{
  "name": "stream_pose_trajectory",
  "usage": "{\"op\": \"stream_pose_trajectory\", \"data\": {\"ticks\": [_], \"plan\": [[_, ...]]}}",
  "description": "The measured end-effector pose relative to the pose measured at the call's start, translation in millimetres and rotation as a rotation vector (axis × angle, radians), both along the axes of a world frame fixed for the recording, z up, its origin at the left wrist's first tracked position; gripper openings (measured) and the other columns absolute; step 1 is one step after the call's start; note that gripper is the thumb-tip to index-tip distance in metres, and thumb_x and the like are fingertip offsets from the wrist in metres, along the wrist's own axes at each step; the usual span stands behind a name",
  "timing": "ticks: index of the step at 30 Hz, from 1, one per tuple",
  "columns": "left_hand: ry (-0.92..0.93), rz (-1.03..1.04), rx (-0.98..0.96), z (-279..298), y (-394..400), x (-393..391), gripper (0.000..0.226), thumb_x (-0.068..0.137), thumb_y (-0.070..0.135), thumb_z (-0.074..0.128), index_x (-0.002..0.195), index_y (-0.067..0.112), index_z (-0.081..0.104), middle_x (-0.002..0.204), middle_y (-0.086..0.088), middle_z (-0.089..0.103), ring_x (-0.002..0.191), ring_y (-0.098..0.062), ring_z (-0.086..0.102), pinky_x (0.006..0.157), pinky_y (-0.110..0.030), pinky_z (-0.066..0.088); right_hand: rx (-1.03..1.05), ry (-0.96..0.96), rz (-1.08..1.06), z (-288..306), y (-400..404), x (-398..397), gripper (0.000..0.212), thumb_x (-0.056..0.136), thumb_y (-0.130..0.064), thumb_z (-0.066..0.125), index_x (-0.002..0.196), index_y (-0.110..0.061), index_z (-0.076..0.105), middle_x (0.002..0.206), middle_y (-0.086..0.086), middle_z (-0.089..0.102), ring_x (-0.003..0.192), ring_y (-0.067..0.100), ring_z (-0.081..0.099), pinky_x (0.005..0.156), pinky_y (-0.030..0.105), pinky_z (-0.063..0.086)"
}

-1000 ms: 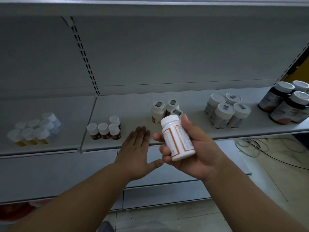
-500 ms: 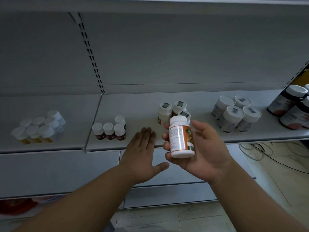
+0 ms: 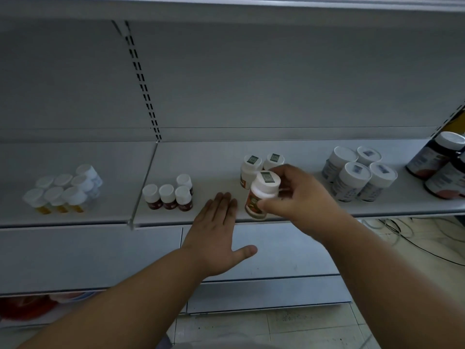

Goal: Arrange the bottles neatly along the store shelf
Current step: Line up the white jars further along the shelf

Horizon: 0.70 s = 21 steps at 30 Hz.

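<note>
**Bottle going down at the front of its cluster**

The right hand (image 3: 299,197) grips a white-capped bottle (image 3: 261,195) with an orange label, fingers curled round the cap and upper body; the bottle stands upright at the front edge of the shelf (image 3: 216,159), its base at or just above the surface; I cannot tell whether it has touched down. It sits just in front of two matching bottles (image 3: 261,165) that stand side by side behind it; judged from that, it belongs with them as the front of a small cluster.

The left hand (image 3: 216,233) is flat, fingers straight and together, thumb spread; its fingertips reach over the shelf edge just left of the held bottle and it holds nothing.

As for progress, much of the shelf already looks sorted; the small brown bottles (image 3: 171,195) stand in a tight group to the left; the pale bottles with yellow contents (image 3: 63,190) are clustered on the neighbouring shelf section, one at the back leaning; the wide white tubs (image 3: 357,177) sit packed together to the right; the dark jars (image 3: 440,165) stand at the far right edge.

What seems left is releasing this bottle, squaring it with its two mates, and perhaps straightening the leaning one on the left; whether more stock waits out of view I cannot say.
</note>
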State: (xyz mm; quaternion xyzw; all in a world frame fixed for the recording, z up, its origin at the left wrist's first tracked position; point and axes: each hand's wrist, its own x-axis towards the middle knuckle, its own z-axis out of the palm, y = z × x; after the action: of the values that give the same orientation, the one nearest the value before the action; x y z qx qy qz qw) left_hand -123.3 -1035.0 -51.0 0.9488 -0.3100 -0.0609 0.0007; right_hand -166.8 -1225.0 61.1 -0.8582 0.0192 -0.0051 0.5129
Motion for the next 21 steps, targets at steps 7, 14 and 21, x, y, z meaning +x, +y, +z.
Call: {"op": "stream_pose_trajectory", "data": {"ticks": [7, 14, 21], "plan": [[0.02, 0.001, -0.015, 4, 0, -1, 0.113, 0.071, 0.086, 0.003, 0.153, 0.011, -0.02, 0.16, -0.01, -0.027, 0.147, -0.022, -0.026, 0.118, -0.037, -0.018, -0.661, -0.364, 0.069, -18, 1, 39, 0.048, 0.074, -0.037, 0.077, 0.113, -0.015, 0.06, 0.11, 0.001, 0.058, 0.103, 0.019, 0.053, 0.087, 0.023, 0.039], [0.031, -0.002, -0.024, 3, 1, -1, 0.113, 0.072, 0.086, 0.007, 0.153, 0.011, -0.02, 0.16, -0.009, -0.029, 0.147, -0.022, -0.028, 0.117, -0.036, -0.021, -0.844, -0.334, 0.018, -39, -4, 40, 0.058, 0.068, -0.05, 0.077, 0.119, -0.026, 0.063, 0.124, 0.0, 0.048, 0.124, 0.025, 0.035, 0.102, 0.038, 0.024], [0.024, -0.008, -0.025, 1, 0, 0, 0.113, 0.072, 0.087, 0.005, 0.152, 0.012, -0.023, 0.159, -0.008, -0.03, 0.146, -0.021, -0.029, 0.119, -0.037, -0.017, -0.833, -0.443, -0.069, -47, -9, 38, 0.066, 0.068, -0.05, 0.073, 0.125, -0.02, 0.059, 0.124, 0.003, 0.052, 0.121, 0.027, 0.039, 0.099, 0.042, 0.034]]}}
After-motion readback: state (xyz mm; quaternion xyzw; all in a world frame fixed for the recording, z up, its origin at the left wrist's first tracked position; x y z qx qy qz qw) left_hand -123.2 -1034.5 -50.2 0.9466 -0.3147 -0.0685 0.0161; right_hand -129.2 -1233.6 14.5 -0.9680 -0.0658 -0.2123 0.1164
